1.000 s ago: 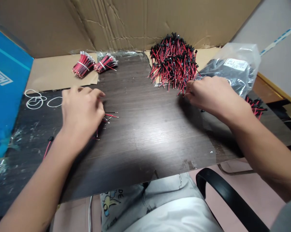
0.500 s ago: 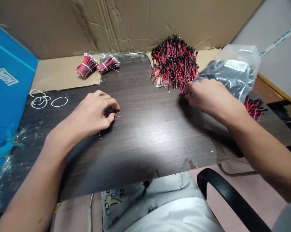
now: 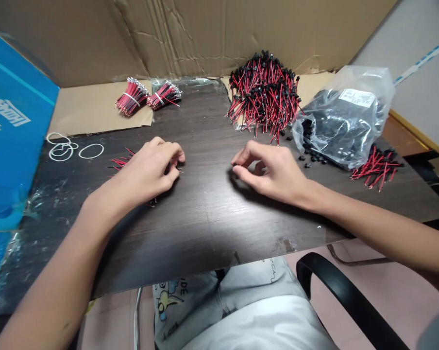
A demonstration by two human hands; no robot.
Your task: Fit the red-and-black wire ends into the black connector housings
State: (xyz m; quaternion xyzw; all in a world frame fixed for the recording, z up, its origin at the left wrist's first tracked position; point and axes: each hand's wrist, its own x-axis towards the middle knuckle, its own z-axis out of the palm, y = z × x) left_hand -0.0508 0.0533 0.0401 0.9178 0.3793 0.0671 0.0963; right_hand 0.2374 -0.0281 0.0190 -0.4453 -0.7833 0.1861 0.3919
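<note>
My left hand [image 3: 149,169] rests on the dark board [image 3: 212,214] with its fingers curled over a few loose red and black wires [image 3: 119,161], some of which stick out to its left. My right hand [image 3: 268,167] lies near the board's middle, thumb and fingers pinched together; what they hold is too small to make out. Behind it rises a big pile of red and black wires with black connectors [image 3: 265,92]. The two hands are about a hand's width apart.
A clear bag of black connectors [image 3: 345,121] lies at the right, with loose connectors [image 3: 307,156] and more wires [image 3: 376,167] beside it. Two banded wire bundles [image 3: 130,97] and white rubber bands [image 3: 64,148] lie at the back left. A blue box [image 3: 11,146] stands left; a chair arm [image 3: 336,287] is below.
My right hand has left the big wire pile and come down and left to the board's middle. My left hand has shifted right and curled over the loose wires.
</note>
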